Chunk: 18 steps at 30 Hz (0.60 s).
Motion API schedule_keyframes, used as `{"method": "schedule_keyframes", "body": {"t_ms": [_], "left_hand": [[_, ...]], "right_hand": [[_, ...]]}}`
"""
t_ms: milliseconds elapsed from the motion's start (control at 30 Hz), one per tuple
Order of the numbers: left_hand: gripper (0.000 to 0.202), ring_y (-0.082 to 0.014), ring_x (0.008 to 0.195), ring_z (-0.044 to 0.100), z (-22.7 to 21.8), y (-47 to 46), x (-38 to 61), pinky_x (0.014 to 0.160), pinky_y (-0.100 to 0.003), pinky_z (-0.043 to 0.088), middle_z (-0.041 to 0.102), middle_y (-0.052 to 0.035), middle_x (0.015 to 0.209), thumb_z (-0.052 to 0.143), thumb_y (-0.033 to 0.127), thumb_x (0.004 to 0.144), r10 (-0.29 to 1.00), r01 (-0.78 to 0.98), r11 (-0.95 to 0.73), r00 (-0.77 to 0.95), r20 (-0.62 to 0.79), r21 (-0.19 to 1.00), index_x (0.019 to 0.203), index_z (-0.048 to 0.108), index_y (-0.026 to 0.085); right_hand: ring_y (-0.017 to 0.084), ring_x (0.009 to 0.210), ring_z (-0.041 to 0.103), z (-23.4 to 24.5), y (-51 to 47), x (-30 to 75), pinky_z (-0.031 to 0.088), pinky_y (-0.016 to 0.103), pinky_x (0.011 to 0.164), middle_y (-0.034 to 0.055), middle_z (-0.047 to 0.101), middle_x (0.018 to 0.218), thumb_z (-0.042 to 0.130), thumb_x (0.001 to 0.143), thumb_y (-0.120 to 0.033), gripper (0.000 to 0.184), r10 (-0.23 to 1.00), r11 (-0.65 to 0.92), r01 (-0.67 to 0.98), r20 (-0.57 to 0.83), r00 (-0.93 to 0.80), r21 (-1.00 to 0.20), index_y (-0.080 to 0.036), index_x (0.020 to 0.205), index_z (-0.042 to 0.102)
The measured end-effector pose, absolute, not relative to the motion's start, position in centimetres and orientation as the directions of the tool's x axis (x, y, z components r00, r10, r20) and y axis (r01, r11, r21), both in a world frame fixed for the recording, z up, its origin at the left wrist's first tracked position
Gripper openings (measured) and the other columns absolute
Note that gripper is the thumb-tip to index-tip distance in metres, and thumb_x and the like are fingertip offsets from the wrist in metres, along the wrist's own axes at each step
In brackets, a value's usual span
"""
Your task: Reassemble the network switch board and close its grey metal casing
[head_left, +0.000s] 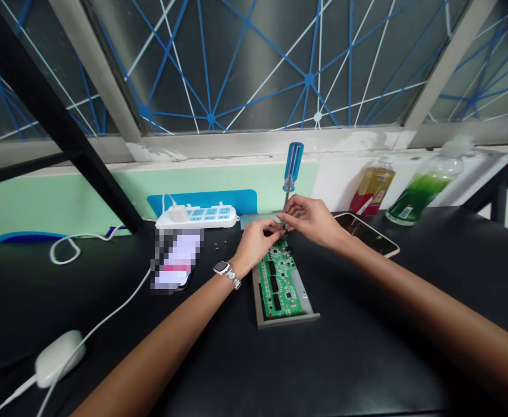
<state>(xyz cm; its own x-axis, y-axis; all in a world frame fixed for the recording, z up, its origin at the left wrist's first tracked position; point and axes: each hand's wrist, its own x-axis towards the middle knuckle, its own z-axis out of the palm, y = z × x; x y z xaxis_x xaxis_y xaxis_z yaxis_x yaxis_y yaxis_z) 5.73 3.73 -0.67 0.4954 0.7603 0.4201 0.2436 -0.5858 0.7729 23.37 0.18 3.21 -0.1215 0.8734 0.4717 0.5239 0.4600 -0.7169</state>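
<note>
Right hand [309,219] pinches screwdriver [292,172] shaft, centre frame; left hand [254,243] curled at circuit board's [285,284] far end, grip unclear. Likely screw work; next turn calls for steady, upright driving.

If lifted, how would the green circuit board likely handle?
Probably stiff: the green circuit board looks flat. Likely fragile too, with small components dotting its face. It may bring along the gray casing it sits in.

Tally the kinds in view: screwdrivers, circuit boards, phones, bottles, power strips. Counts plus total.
Screwdriver: 1
Green circuit board: 1
Phones: 2 (left phone, right phone)
Bottles: 2 (amber-liquid bottle, green-liquid bottle)
Power strip: 1
Total: 7
</note>
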Motion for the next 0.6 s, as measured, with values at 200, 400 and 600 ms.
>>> {"method": "schedule_keyframes", "body": {"t_ms": [200, 400, 600], "left_hand": [[0.012, -0.0210, 0.091, 0.070, -0.63, 3.69, 5.83, 0.081, -0.033, 0.052, 0.076, -0.0056, 0.095, 0.062, 0.022, 0.087, 0.724, 0.250, -0.624, 0.542, 0.427, 0.740, 0.092, 0.073, 0.018], [0.011, -0.0207, 0.086, 0.070, -0.55, 3.91, 5.80, 0.078, -0.032, 0.052, 0.076, -0.0063, 0.089, 0.062, 0.022, 0.087, 0.735, 0.261, -0.612, 0.535, 0.416, 0.746, 0.085, 0.072, 0.016], [0.010, -0.0211, 0.088, 0.070, -0.39, 4.04, 5.78, 0.081, -0.033, 0.052, 0.075, -0.0070, 0.093, 0.064, 0.021, 0.086, 0.734, 0.228, -0.616, 0.513, 0.445, 0.754, 0.089, 0.071, 0.016]], "right_hand": [[0.019, 0.068, 0.069, 3.20, 0.21, 23.23, 0.057, 0.032, 0.063, 0.0036, 0.067, 0.076, 0.060, 0.086, -0.025, 0.009, 0.885, 0.458, 0.449, 0.440, -0.153, -0.767, -0.018, 0.091, 0.063], [0.020, 0.074, 0.068, 3.35, 0.36, 23.41, 0.057, 0.033, 0.066, 0.0054, 0.069, 0.083, 0.065, 0.084, -0.028, 0.014, 0.880, 0.468, 0.464, 0.443, -0.169, -0.752, -0.018, 0.093, 0.065], [0.019, 0.072, 0.067, 3.32, 0.30, 23.53, 0.057, 0.032, 0.065, 0.0053, 0.068, 0.085, 0.067, 0.081, -0.027, 0.015, 0.873, 0.471, 0.472, 0.471, -0.127, -0.745, -0.018, 0.092, 0.063]]}}
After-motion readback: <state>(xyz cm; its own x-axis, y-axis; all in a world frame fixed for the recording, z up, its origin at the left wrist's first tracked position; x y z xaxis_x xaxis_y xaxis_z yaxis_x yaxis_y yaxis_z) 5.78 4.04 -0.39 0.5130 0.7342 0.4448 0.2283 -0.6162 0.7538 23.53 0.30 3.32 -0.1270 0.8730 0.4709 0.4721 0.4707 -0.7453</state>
